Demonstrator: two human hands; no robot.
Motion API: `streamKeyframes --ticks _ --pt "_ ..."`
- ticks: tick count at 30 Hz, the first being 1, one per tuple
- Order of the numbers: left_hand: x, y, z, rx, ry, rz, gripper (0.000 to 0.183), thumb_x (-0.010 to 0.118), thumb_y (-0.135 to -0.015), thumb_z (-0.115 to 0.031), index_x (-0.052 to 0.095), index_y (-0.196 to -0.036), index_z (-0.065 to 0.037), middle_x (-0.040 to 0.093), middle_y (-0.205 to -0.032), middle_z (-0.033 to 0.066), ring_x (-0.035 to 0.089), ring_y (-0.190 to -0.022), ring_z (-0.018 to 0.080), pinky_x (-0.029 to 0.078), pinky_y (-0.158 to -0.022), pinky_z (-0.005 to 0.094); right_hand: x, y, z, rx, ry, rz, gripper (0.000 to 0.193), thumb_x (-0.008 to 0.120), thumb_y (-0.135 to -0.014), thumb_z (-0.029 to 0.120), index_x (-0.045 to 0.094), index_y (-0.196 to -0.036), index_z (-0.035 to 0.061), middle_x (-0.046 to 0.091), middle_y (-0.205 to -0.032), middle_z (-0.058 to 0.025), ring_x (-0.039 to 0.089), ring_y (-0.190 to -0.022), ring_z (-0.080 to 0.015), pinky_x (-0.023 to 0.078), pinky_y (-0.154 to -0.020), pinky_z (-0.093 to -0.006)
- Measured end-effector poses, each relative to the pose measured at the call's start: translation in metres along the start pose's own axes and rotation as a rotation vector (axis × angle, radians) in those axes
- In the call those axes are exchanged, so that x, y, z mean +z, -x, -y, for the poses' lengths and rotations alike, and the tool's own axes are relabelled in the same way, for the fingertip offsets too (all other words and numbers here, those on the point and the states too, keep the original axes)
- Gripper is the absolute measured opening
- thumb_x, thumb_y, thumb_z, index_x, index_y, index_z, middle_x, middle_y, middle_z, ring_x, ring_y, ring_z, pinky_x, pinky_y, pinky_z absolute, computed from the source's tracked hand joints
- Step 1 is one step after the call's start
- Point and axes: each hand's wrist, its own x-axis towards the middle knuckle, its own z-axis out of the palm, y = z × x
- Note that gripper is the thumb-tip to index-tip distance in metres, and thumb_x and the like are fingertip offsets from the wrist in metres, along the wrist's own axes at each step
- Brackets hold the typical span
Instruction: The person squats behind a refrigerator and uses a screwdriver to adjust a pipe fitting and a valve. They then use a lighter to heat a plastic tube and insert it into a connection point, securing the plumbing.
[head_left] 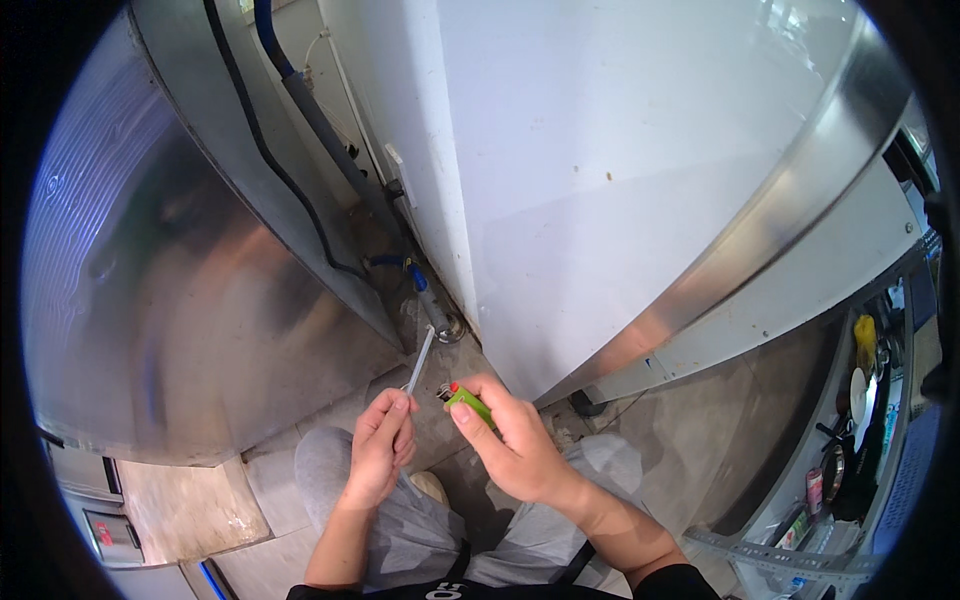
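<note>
My left hand [378,448] is closed, pinching the lower end of a thin, straight, pale strip [421,358] between thumb and fingers. The strip slants up and away; what it is made of I cannot tell. In my right hand [512,448] is a green lighter [470,404] with a red button and a metal top, the thumb lying along its side. The lighter's top points toward the strip, a short gap apart. Just beyond the strip's far end, a grey pipe [432,305] with a blue part runs down to a round floor drain [452,329].
A brushed metal cabinet [200,330] stands on the left, a large white panel [600,180] with a metal edge on the right. A black hose [262,140] hangs between them. At the far right, a toolbox [720,540] holds assorted items. Tiled floor [690,440] lies below.
</note>
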Motion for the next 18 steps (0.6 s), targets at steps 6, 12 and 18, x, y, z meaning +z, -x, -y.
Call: streamKeyframes --ticks 6,12,18 --pt "-0.003 -0.003 0.007 -0.032 0.064 -0.073 0.022 0.048 -0.115 -0.025 0.057 -0.107 -0.007 0.040 -0.062 -0.0059 0.029 -0.047 0.0039 0.023 -0.045 0.0231 0.014 0.003 0.004 0.004 -0.025 -0.066 0.028 0.063 -0.108 0.022 0.058 -0.120 -0.0023 0.065 -0.087 -0.0081 0.058 -0.077 -0.0124 0.047 -0.068 -0.0301" --pt "0.000 0.006 0.006 0.167 0.031 0.007 0.021 0.051 -0.114 -0.025 0.058 -0.107 -0.006 0.040 -0.059 -0.0069 0.032 -0.048 0.0036 0.024 -0.046 0.0226 0.004 -0.004 -0.008 -0.064 0.076 -0.083 0.030 0.056 -0.112 0.028 0.060 -0.117 -0.0005 0.060 -0.084 -0.0038 0.053 -0.071 -0.0108 0.043 -0.064 -0.0277" --pt "0.004 0.023 0.014 0.435 -0.423 -0.205 0.019 0.063 -0.108 -0.020 0.069 -0.100 -0.003 0.048 -0.062 -0.0083 0.036 -0.055 0.0015 0.025 -0.052 0.0240 0.000 -0.004 -0.016 0.171 -0.426 -0.084 0.043 0.042 -0.116 0.039 0.064 -0.117 0.0015 0.043 -0.082 0.0059 0.033 -0.068 -0.0029 0.029 -0.059 -0.0199"
